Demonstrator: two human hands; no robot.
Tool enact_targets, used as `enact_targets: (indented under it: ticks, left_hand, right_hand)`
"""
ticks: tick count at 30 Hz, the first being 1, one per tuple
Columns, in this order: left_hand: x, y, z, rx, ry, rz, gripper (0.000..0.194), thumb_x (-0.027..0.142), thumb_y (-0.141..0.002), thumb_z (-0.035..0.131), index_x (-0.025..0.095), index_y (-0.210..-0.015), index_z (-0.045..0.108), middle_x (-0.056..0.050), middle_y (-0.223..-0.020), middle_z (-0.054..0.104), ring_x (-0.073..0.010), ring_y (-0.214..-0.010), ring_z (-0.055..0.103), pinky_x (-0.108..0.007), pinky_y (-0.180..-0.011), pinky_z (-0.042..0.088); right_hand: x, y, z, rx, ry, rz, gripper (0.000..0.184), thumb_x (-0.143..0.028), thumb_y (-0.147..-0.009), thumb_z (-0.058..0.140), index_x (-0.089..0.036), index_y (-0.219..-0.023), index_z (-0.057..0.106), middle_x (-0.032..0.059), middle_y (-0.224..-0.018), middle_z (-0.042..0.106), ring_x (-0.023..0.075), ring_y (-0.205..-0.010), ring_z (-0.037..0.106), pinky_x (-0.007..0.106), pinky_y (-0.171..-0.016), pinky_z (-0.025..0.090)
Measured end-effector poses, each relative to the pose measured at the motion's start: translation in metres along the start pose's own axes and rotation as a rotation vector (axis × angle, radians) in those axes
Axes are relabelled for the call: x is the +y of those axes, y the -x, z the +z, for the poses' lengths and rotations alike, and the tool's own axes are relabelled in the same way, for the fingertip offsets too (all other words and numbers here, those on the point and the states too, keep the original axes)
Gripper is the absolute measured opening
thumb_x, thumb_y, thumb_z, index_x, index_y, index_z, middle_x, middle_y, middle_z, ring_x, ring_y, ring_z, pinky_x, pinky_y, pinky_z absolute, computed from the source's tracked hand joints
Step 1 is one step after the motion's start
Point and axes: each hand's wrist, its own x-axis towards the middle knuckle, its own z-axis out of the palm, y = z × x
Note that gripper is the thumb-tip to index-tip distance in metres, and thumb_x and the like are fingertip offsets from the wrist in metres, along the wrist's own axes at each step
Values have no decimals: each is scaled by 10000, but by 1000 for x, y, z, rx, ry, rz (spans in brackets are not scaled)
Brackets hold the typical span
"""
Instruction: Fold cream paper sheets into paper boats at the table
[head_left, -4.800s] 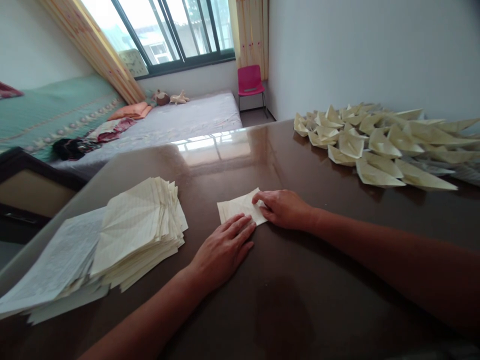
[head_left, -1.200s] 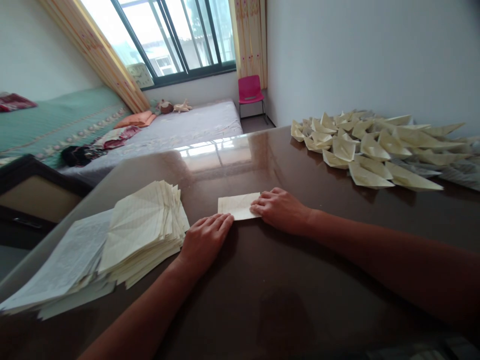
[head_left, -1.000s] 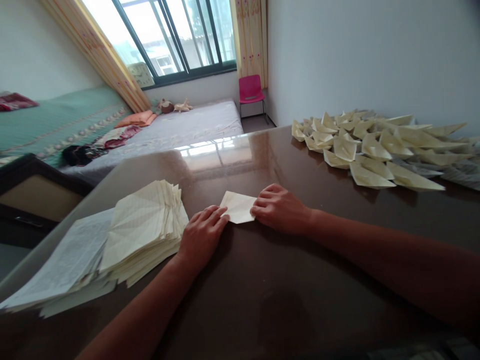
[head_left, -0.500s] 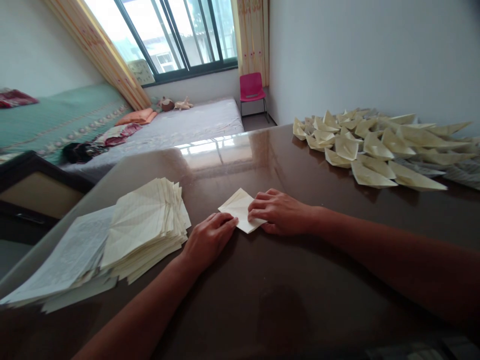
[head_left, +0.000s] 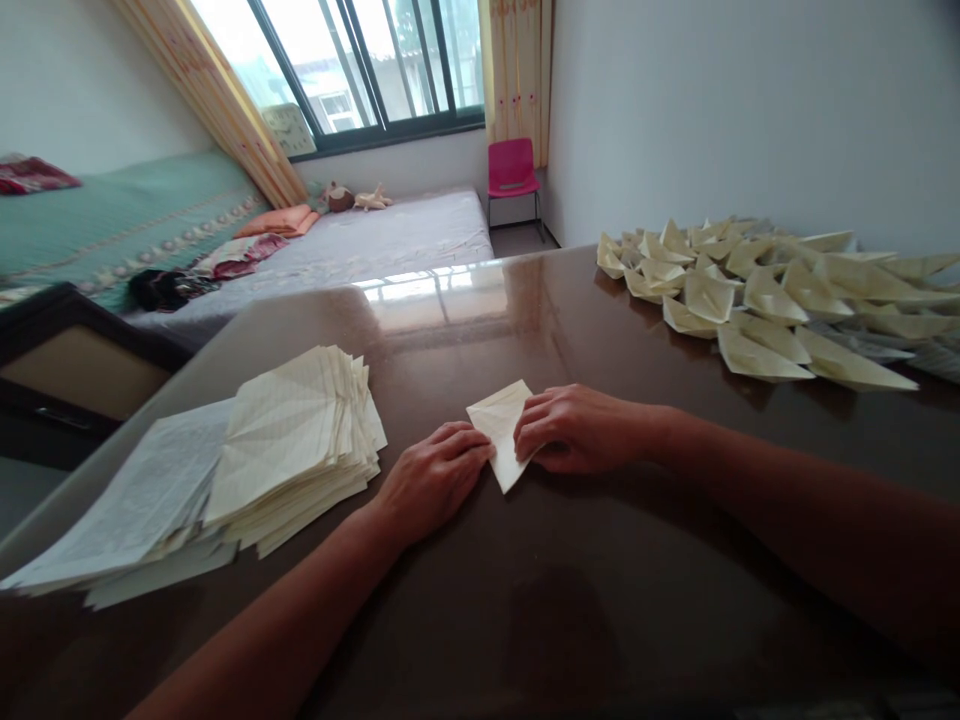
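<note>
A small folded sheet of cream paper (head_left: 501, 420) lies on the dark brown tabletop (head_left: 450, 610) in front of me. My left hand (head_left: 439, 470) pinches its left edge, fingers pressed together. On the right side, my right hand (head_left: 570, 430) is closed over the paper's edge with curled fingers, its thumb partly hidden. To the left rests a thick stack of creased cream sheets (head_left: 292, 430), partly over grey-white printed sheets (head_left: 135, 500). Several folded paper boats (head_left: 765, 295) are crowded together at the far right of the table.
Beyond the table is a bed (head_left: 420, 235) with pillows and toys. A pink chair (head_left: 514, 168) stands under the window by the curtain (head_left: 519, 80). A dark cabinet (head_left: 82, 370) is at the left, and a white wall (head_left: 735, 110) rises behind the boats.
The folded paper has turned a little and now looks narrower, its lower point reaching closer to me. Both hands have shifted slightly right in view with it; the camera has also moved a bit.
</note>
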Motion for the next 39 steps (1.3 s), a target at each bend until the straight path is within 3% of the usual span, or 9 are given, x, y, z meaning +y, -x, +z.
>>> enact_targets:
  ticks: [5, 8, 11, 14, 22, 31, 34, 39]
  left_hand:
    - [-2, 2, -5, -64, 79, 1, 331, 103, -879, 433, 189, -1131, 630, -67, -1174, 632, -183, -1154, 543, -332, -1006, 480]
    - [-5, 4, -7, -67, 88, 3, 327, 86, -871, 419, 178, -1091, 642, -63, -1163, 631, -172, -1150, 548, -308, -1010, 473]
    - [-8, 4, -8, -85, 93, 7, 331, 89, -884, 394, 178, -1091, 637, -60, -1151, 631, -168, -1135, 557, -298, -997, 475]
    - [-8, 4, -10, -88, 93, 6, 326, 95, -889, 391, 171, -1097, 630, -68, -1160, 621, -173, -1152, 546, -297, -1005, 466]
    - [-8, 5, -10, -85, 68, -7, 337, 112, -874, 407, 173, -1129, 620, -76, -1193, 611, -172, -1094, 591, -290, -962, 498]
    - [-8, 6, -9, -55, 41, 20, 353, 115, -876, 409, 182, -1128, 646, -70, -1180, 638, -182, -1141, 567, -321, -1026, 461]
    - [-8, 6, -9, -65, 19, 12, 344, 127, -891, 406, 188, -1122, 654, -66, -1157, 648, -187, -1139, 565, -328, -1025, 456]
    - [-8, 7, -8, -81, -23, -3, 327, 146, -894, 430, 211, -1118, 659, -54, -1137, 655, -187, -1127, 566, -331, -1000, 463]
  right_hand:
    - [18, 3, 8, 90, -300, 166, 216, -269, -866, 544, -173, -985, 696, 3, -817, 696, 118, -711, 601, 215, -678, 433]
    - [28, -3, 19, 265, -418, 311, 267, -354, -876, 549, -150, -991, 676, 10, -868, 698, 136, -770, 615, 220, -702, 447]
    - [31, -11, 30, 415, -379, 424, 239, -344, -839, 602, -170, -996, 652, 16, -938, 700, 155, -835, 623, 247, -762, 456]
    - [30, -17, 37, 477, -263, 450, 205, -296, -871, 548, -182, -1027, 617, 26, -946, 697, 155, -824, 627, 259, -762, 457]
    - [27, -17, 46, 488, -109, 479, 224, -251, -914, 459, -187, -1096, 572, 53, -983, 696, 173, -860, 642, 283, -797, 460]
    - [34, -31, 31, 292, -10, 544, 190, -224, -848, 523, -182, -982, 652, 23, -836, 697, 153, -745, 619, 245, -692, 432]
    - [37, -37, 28, 231, 39, 519, 161, -199, -813, 559, -183, -933, 665, 24, -834, 696, 154, -757, 619, 242, -705, 426]
    - [37, -39, 33, 281, 154, 438, 121, -209, -847, 532, -192, -902, 638, 25, -902, 682, 154, -808, 612, 245, -738, 417]
